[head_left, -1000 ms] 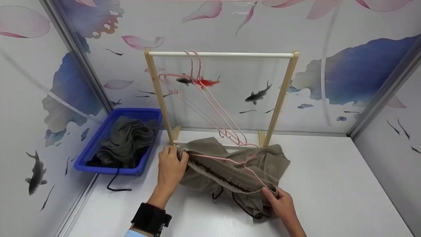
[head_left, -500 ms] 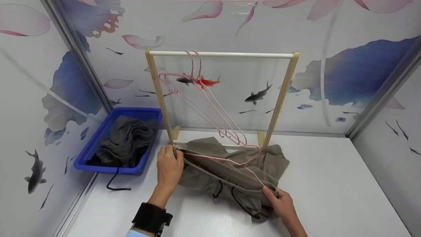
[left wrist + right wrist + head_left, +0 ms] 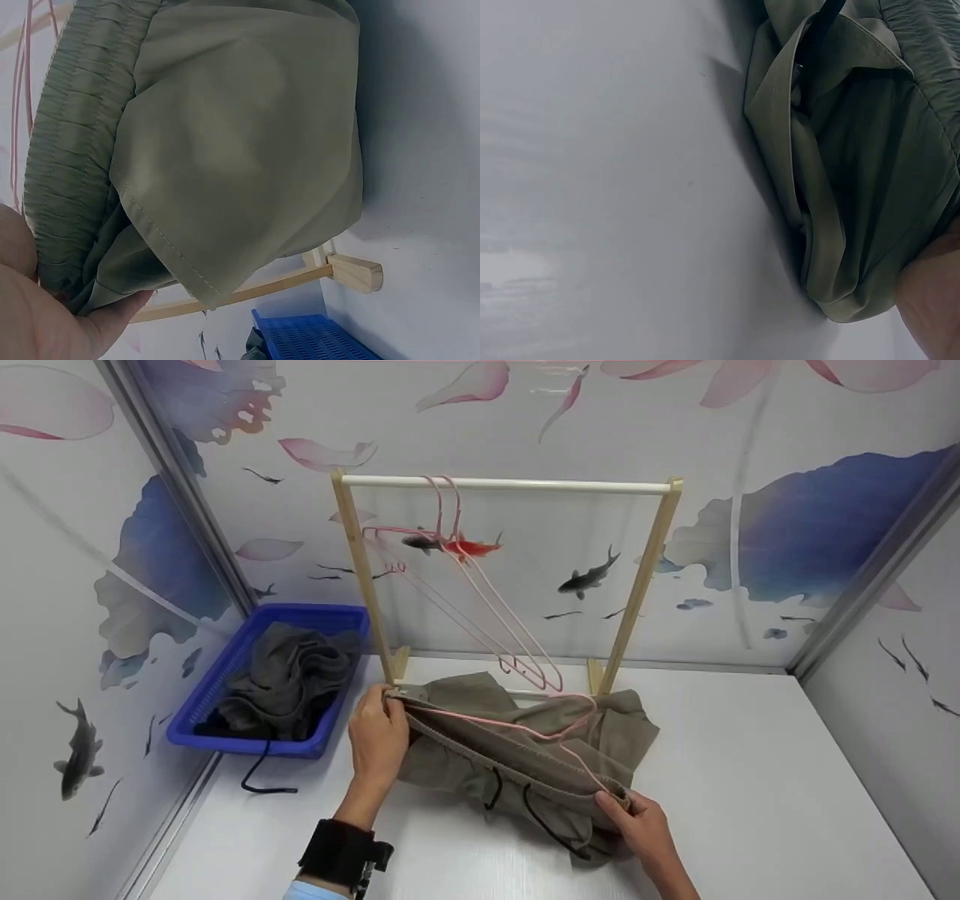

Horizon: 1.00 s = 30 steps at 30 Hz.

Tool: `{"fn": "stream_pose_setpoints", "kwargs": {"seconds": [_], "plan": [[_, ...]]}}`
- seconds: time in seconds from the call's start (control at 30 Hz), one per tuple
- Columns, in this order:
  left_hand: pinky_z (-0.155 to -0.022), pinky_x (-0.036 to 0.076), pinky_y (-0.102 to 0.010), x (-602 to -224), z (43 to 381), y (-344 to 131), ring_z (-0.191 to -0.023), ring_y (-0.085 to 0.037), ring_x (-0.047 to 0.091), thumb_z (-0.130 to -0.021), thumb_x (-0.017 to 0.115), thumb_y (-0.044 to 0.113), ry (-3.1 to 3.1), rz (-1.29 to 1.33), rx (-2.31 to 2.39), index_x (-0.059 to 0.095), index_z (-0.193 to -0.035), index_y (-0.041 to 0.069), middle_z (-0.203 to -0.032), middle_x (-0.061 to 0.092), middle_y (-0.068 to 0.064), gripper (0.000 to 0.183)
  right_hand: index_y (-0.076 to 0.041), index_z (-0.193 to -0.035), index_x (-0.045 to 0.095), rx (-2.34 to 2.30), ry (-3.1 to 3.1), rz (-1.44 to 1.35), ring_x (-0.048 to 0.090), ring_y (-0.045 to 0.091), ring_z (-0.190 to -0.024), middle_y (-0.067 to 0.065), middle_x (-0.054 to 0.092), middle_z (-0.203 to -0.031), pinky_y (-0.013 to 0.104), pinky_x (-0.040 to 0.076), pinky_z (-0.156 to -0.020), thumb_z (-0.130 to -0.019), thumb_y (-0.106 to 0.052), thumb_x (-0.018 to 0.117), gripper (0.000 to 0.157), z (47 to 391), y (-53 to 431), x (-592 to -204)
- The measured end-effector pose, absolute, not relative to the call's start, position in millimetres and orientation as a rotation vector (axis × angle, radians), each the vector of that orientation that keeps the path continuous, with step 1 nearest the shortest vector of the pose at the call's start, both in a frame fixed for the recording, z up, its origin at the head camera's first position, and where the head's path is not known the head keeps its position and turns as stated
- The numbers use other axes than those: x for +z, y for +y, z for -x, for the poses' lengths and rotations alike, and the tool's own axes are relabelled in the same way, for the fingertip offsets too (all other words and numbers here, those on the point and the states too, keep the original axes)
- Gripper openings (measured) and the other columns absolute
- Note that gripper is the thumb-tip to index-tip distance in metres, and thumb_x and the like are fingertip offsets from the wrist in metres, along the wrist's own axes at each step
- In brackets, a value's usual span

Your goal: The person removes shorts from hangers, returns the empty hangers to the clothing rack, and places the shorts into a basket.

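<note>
Olive-grey shorts (image 3: 450,776) with a gathered elastic waistband and a black drawstring (image 3: 551,825) lie on the white table, waist opening facing up. A pink hanger (image 3: 551,733) sits in that opening, its hook pointing toward the back right and its arm ends hidden at the waistband's two ends. My left hand (image 3: 377,735) pinches the waistband's left end, with thumb and finger around the gathered cloth in the left wrist view. At the opposite end, my right hand (image 3: 646,826) grips the waistband beside the hanger's right arm. The right wrist view shows folded shorts fabric (image 3: 877,172).
Behind the shorts stands a wooden rack (image 3: 646,585) with a white rail (image 3: 555,484). Two pink hangers (image 3: 457,514) hang from it, left of centre. A blue basket (image 3: 285,748) at the left holds a crumpled dark grey garment (image 3: 292,679), its black cord (image 3: 255,780) trailing onto the table.
My left hand has moved left and slightly up with its end of the waistband, drawing the waist straighter. The front edge has risen. My right hand has barely moved.
</note>
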State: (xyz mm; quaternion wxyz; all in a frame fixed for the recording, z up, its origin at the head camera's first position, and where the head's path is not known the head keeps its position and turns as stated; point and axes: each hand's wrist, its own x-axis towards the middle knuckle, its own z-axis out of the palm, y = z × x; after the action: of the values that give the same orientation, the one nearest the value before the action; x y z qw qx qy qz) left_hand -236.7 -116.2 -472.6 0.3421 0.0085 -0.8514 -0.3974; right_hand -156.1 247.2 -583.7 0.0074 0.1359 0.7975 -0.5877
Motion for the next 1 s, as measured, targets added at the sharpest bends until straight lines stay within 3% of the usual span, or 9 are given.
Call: {"fn": "stream_pose_setpoints", "kwargs": {"seconds": [0.17, 0.37, 0.6, 0.73, 0.83, 1.0], "plan": [[-0.052, 0.041, -0.039, -472, 238, -120, -0.056, -0.022, 0.049, -0.099, 0.053, 0.004, -2.224, -0.114, -1.110, 0.068, -0.096, -0.002, -0.069, 0.057, -0.009, 0.017, -0.011, -0.075, 0.050, -1.864, 2.479, -0.415, 0.042, 0.013, -0.063, -0.002, 0.043, -0.067, 0.026, 0.038, -0.058, -0.094, -0.033, 0.078, 0.040, 155, 246, -585], [-0.054, 0.037, -0.034, -470, 237, -123, -0.055, -0.020, 0.046, -0.101, 0.047, 0.006, -2.257, -0.224, -1.208, 0.071, -0.098, -0.001, -0.072, 0.059, -0.010, 0.025, -0.011, -0.072, 0.048, -1.860, 2.522, -0.374, 0.041, 0.011, -0.059, -0.002, 0.042, -0.064, 0.024, 0.037, -0.057, -0.093, -0.030, 0.078, 0.041, 153, 245, -589], [-0.072, 0.050, -0.046, -466, 239, -128, -0.079, -0.035, 0.064, -0.100, 0.045, 0.005, -2.251, -0.349, -1.319, 0.074, -0.100, -0.004, -0.094, 0.073, -0.020, 0.030, -0.011, -0.072, 0.049, -1.854, 2.538, -0.367, 0.042, 0.012, -0.060, -0.002, 0.044, -0.065, 0.024, 0.037, -0.056, -0.093, -0.030, 0.078, 0.040, 154, 245, -589], [-0.083, 0.050, -0.051, -465, 240, -132, -0.091, -0.038, 0.065, -0.100, 0.045, 0.005, -2.245, -0.427, -1.410, 0.073, -0.101, -0.006, -0.101, 0.073, -0.022, 0.030, -0.011, -0.071, 0.049, -1.879, 2.525, -0.363, 0.042, 0.012, -0.060, -0.002, 0.044, -0.065, 0.024, 0.037, -0.056, -0.093, -0.028, 0.079, 0.040, 153, 245, -589], [-0.081, 0.048, -0.045, -464, 241, -134, -0.092, -0.034, 0.061, -0.100, 0.045, 0.006, -2.223, -0.486, -1.530, 0.073, -0.096, -0.004, -0.098, 0.070, -0.018, 0.030, -0.011, -0.071, 0.048, -1.885, 2.523, -0.364, 0.042, 0.012, -0.059, -0.002, 0.043, -0.064, 0.024, 0.037, -0.056, -0.092, -0.027, 0.079, 0.041, 153, 246, -589], [-0.065, 0.041, -0.030, -461, 242, -136, -0.077, -0.022, 0.049, -0.098, 0.044, 0.006, -2.103, -0.564, -1.835, 0.065, -0.079, 0.001, -0.078, 0.054, -0.007, 0.029, -0.010, -0.071, 0.049, -1.919, 2.491, -0.378, 0.042, 0.011, -0.059, -0.002, 0.043, -0.064, 0.024, 0.037, -0.055, -0.093, -0.027, 0.079, 0.041, 153, 246, -589]]}}
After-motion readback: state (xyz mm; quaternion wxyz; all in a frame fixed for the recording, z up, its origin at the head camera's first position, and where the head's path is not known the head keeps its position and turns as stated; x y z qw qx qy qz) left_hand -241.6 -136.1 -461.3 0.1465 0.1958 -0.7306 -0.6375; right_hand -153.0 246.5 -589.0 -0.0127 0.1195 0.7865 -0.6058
